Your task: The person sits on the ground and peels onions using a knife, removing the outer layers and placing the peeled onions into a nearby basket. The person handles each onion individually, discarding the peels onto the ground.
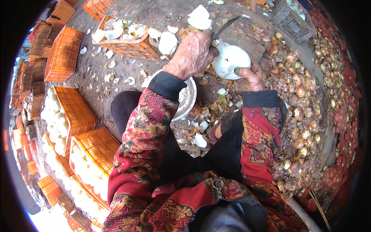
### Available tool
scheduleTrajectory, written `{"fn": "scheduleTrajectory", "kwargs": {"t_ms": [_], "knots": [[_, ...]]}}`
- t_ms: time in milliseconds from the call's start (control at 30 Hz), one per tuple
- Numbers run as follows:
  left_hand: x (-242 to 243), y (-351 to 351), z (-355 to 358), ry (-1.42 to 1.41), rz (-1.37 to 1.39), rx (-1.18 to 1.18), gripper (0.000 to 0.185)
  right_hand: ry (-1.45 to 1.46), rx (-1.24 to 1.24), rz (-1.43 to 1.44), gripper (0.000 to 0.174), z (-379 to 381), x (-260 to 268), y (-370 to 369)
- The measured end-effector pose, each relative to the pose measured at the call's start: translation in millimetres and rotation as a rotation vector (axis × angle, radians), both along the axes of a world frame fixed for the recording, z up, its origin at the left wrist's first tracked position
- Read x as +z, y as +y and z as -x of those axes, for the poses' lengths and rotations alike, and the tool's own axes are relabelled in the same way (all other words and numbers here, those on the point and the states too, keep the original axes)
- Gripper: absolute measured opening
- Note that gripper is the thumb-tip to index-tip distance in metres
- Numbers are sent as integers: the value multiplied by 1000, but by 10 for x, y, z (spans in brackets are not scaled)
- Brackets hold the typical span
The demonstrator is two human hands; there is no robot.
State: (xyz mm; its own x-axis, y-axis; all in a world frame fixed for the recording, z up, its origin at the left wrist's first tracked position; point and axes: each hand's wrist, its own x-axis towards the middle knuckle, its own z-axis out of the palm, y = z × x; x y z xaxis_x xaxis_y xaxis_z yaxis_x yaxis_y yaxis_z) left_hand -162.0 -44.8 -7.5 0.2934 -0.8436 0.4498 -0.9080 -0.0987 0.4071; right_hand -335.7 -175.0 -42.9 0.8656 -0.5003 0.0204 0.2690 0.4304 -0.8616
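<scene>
My left hand (192, 53) is closed around the handle of a knife (226, 28), whose curved blade points up and to the right. Just right of it, my right hand (250, 76) grips a large white peeled onion (232, 59), with the thumb on its near side. The onion has a small dark spot, and its far end lies close to the knife hand. A round metal basin (189, 98) stands below my left wrist, partly hidden by the sleeve. Onion skins and white peelings (200, 140) are scattered on the ground between my feet.
An orange crate (127, 49) of white onion pieces stands ahead on the left. More orange crates (82, 111) hold peeled onions at the left. Unpeeled onions (300, 91) lie heaped at the right, beside red mesh sacks (342, 121). A grey crate (294, 23) stands at the upper right.
</scene>
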Motion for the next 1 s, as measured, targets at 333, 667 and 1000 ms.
{"fn": "scheduleTrajectory", "kwargs": {"t_ms": [333,667,1000], "knots": [[-34,219,-29,1018,250,235,22,-86,-115,-116,65,-67,82,75],[140,148,426,716,299,235,42,-148,-228,-124,65,-91,32,74],[5,93,425,470,152,169,24,-97,-267,-20,68,-139,59,178]]}}
